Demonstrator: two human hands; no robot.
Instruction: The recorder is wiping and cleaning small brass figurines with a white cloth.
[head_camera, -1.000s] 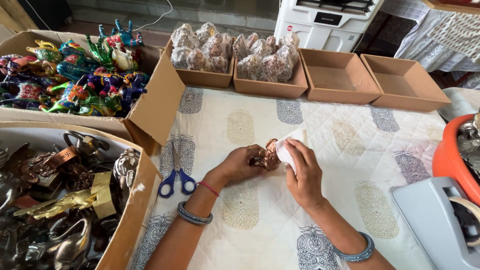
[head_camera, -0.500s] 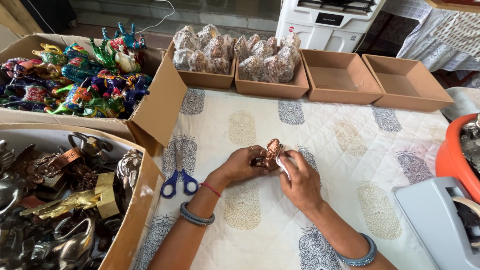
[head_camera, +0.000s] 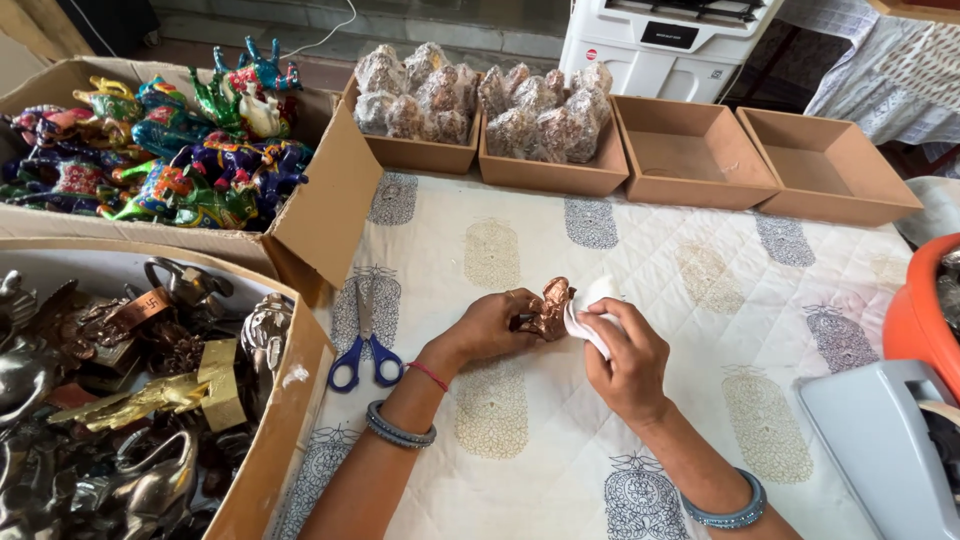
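A bare stretch of quilted table (head_camera: 700, 290) lies open ahead of both hands, hemmed by four brown trays: two hold wrapped bundles (head_camera: 480, 95), two (head_camera: 760, 150) are empty. Blue-handled scissors (head_camera: 365, 350) lie just left. The left hand (head_camera: 495, 325) grips a small copper-coloured figurine (head_camera: 550, 305); the right hand (head_camera: 620, 355) presses a white cloth (head_camera: 590, 310) against it.
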